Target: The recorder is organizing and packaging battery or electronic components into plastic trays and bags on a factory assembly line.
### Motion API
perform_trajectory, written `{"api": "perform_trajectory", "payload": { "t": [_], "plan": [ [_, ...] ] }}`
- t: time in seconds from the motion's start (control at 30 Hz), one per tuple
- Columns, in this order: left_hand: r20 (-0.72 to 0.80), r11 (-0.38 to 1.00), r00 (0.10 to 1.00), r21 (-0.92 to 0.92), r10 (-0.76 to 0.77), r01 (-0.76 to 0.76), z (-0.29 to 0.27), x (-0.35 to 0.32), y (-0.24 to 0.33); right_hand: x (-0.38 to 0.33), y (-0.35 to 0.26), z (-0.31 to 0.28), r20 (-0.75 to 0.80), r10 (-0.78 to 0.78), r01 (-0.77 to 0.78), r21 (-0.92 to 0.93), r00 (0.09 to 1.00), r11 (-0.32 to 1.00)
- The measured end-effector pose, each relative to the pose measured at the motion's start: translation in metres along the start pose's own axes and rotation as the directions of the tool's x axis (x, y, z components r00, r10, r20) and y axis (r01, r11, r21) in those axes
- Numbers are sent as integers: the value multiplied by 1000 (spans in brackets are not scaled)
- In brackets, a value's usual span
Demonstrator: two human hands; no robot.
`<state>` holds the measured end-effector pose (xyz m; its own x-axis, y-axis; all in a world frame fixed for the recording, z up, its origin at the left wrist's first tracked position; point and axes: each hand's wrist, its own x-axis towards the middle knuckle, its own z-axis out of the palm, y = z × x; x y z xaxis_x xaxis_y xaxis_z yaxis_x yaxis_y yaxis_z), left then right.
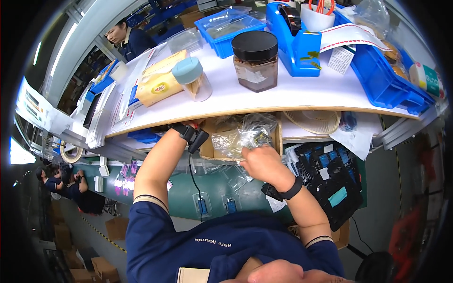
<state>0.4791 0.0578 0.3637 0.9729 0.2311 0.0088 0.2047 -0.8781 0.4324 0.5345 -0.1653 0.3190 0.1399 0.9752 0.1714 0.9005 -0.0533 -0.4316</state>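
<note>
Under the upper shelf an open cardboard box [206, 150] holds several clear plastic bags [257, 125]. My right hand [265, 164] reaches over the box's near edge, its fingers closed on a crinkled clear bag; dark small pieces show next to the fingertips. At the box's left side is my left hand [194, 124], mostly hidden by the shelf edge and the black device strapped at the wrist, so its fingers do not show. A black cable [192, 174] hangs from that device. Below, on the green bench, lie two small blue devices [202, 206] in clear trays.
The white upper shelf [222, 106] carries a dark-lidded jar [255, 66], a toothpick jar [192, 80], a tissue pack [158, 80], a blue tape dispenser [302, 54] and blue bins [377, 78]. Black trays of parts [325, 174] sit right on the green bench [184, 188]. Other people work at left.
</note>
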Motion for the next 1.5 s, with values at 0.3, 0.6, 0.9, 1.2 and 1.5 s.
{"api": "perform_trajectory", "payload": {
  "t": [0.3, 0.6, 0.9, 1.2, 1.5],
  "plan": [
    [481, 981, 864, -179, 149, -69, 6, -11, -4, -1, 7, -5, -125, -84, 102, 152, 989, 983],
    [440, 918, 824, -2, 357, -396, 33, -44, 24, 30, 30, -18, -198, 26, -17, 48, 980, 999],
    [6, 936, 984, -309, 180, -169, 28, -61, 3, 27, 42, 5, -373, 84, -131, -102, 924, 986],
    [-238, 991, 968, 126, 79, -49, 9, -40, -27, 5, 20, -23, -483, 22, -177, -277, 875, 944],
    [426, 902, 795, -207, 431, -378, 50, -14, -39, 10, 30, -19, -296, -211, 94, -365, 932, 926]
  ]
}}
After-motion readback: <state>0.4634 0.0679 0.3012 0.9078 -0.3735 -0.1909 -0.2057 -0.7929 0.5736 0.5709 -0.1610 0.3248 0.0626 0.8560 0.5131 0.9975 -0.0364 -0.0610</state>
